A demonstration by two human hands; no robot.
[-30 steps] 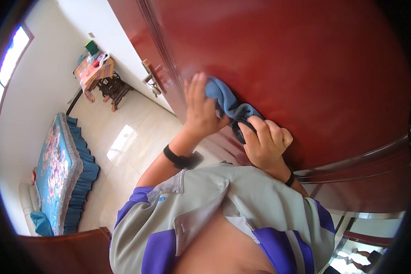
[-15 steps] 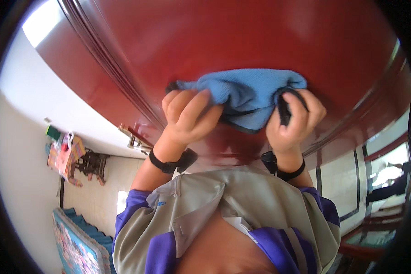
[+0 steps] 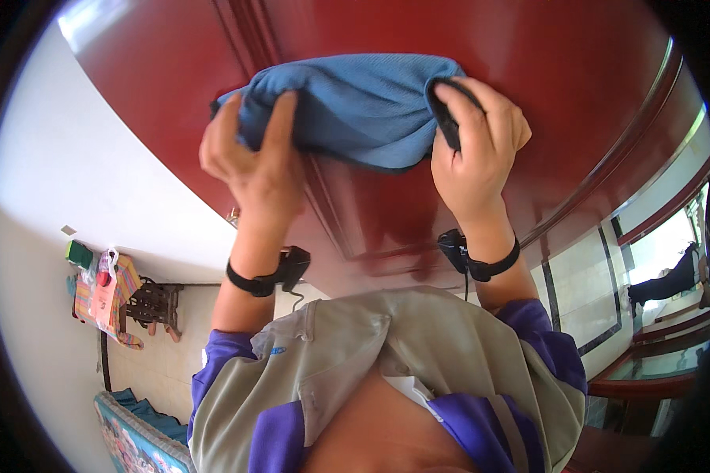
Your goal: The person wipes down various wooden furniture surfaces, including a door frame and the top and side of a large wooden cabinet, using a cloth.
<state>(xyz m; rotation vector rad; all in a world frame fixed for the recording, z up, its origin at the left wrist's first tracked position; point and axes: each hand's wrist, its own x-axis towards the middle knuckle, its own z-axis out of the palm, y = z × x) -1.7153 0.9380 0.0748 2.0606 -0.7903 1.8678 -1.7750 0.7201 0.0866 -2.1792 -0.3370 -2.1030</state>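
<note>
A blue cloth [image 3: 363,106] with a dark edge is stretched between my two hands against a glossy red panelled door [image 3: 544,71]. At the cloth's left end, my left hand [image 3: 256,162] grips it, with the fingers apart and bent over the fabric. My right hand [image 3: 481,142] holds the opposite end, its dark folded edge pinched between thumb and fingers. Between the hands the cloth sags in soft folds and lies across the door's raised moulding [image 3: 248,31]. Both wrists carry black straps with small dark devices.
A small bit of the metal door handle [image 3: 233,216] shows beside my left forearm. White wall [image 3: 134,158] runs along the left. A striped cloth [image 3: 126,296] with bags lies over dark furniture, and a floral padded panel [image 3: 138,441] stands below. At right is a glass-topped red wooden table [image 3: 647,386].
Both hands and the cloth have moved up the door and to the left. The cloth is now stretched wider, with the hands farther apart. My left forearm now covers most of the handle.
</note>
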